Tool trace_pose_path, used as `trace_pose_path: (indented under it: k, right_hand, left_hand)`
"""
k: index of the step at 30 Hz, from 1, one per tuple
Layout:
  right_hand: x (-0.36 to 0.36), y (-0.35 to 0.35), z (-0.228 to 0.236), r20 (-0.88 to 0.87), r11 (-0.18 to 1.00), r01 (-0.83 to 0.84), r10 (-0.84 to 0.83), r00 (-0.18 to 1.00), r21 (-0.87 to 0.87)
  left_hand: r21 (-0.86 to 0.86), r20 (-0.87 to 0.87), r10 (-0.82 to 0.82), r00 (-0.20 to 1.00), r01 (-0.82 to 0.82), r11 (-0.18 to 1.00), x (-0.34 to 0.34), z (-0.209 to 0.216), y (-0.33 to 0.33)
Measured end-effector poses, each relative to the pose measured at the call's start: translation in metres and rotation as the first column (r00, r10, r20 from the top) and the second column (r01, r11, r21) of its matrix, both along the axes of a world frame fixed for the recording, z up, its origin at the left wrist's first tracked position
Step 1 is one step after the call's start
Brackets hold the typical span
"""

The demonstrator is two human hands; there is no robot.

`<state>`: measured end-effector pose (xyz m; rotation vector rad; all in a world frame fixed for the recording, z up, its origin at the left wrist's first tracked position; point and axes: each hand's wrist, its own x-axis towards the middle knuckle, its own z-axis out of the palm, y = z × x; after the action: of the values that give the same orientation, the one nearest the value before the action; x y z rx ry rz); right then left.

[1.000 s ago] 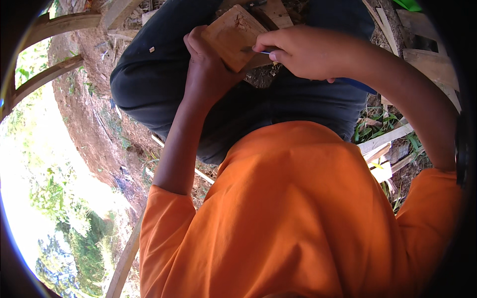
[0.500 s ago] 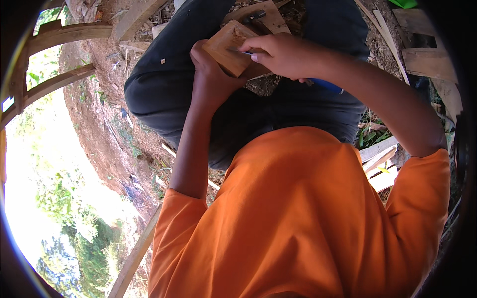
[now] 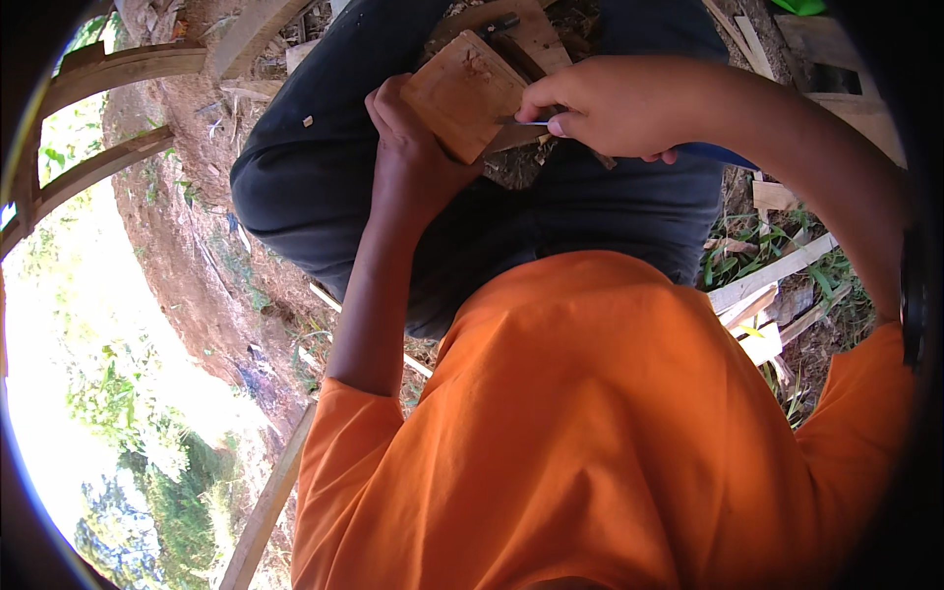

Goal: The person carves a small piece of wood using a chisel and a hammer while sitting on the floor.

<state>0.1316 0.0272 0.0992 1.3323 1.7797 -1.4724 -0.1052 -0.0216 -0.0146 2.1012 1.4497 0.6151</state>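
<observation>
My left hand (image 3: 408, 147) grips a small flat wooden block (image 3: 460, 93) from its left side, holding it tilted above my lap. My right hand (image 3: 610, 103) is closed around a thin metal tool (image 3: 521, 121) with a blue handle (image 3: 723, 154), and the tool's tip touches the block's lower right edge. Under the block lies a second, darker piece of wood (image 3: 526, 34). My dark trousers (image 3: 324, 167) and orange shirt (image 3: 590, 423) fill the middle and lower part of the view.
Bare earth (image 3: 187, 226) slopes down on the left beside curved wooden rails (image 3: 108, 69). Loose wooden slats and offcuts (image 3: 772, 275) lie on grass at the right. More planks (image 3: 836, 44) sit at the upper right. Bright greenery shows at lower left.
The view has shifted, so hands and block sit slightly lower and right in the picture. Both hands keep their grips; the tool stays at the block's edge.
</observation>
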Motion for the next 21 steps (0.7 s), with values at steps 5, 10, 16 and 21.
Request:
trace_pose_path:
  k: [5, 10, 16, 21]
  right_hand:
    - [0.005, -0.002, -0.008, -0.052, 0.997, 0.077, -0.078, 0.996, -0.008]
    - [-0.005, 0.008, 0.004, 0.013, 1.0, 0.007, -0.007, 1.0, -0.02]
    - [-0.006, 0.006, -0.008, -0.011, 1.0, -0.011, 0.011, 1.0, 0.003]
    - [-0.01, 0.005, -0.012, -0.018, 1.0, 0.022, -0.022, 1.0, 0.016]
  left_hand:
    - [0.02, 0.0, -0.01, 1.0, 0.01, 1.0, -0.001, 0.0, 0.001]
    - [0.035, 0.011, -0.018, 1.0, 0.018, 0.999, -0.001, -0.003, 0.001]
    - [0.04, 0.002, -0.019, 1.0, 0.019, 0.999, 0.0, -0.001, 0.001]
    - [-0.01, 0.048, -0.014, 0.999, 0.014, 1.0, -0.004, -0.009, 0.003]
